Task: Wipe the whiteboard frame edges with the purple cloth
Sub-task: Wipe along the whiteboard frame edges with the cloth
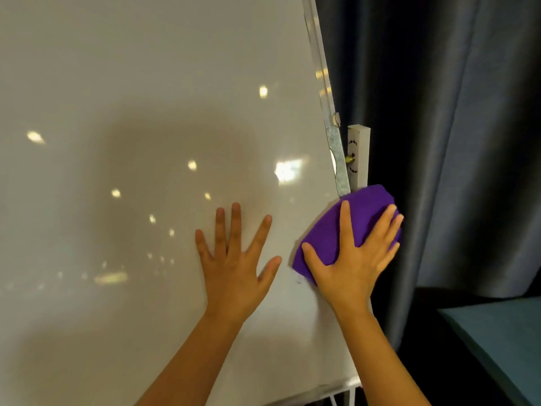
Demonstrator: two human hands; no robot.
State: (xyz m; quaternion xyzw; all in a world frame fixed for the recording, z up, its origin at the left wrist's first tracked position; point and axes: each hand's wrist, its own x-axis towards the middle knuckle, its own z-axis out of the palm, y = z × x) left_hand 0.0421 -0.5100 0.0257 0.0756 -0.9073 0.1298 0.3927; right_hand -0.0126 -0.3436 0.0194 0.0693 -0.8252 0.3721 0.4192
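The whiteboard (146, 98) fills the left and middle of the view, glossy with light reflections. Its metal frame edge (325, 83) runs down the right side at a slant. The purple cloth (328, 232) lies folded over that right edge, low on the board. My right hand (357, 259) presses flat on the cloth with fingers spread, wrapping it around the frame. My left hand (234, 259) rests flat on the bare board surface just left of the cloth, fingers apart, holding nothing.
A white stand post (358, 153) with a brass bolt sits behind the frame above the cloth. Dark grey curtains (453, 142) hang to the right. A teal surface (503, 341) lies at the lower right. The board's bottom rail (336, 389) shows below.
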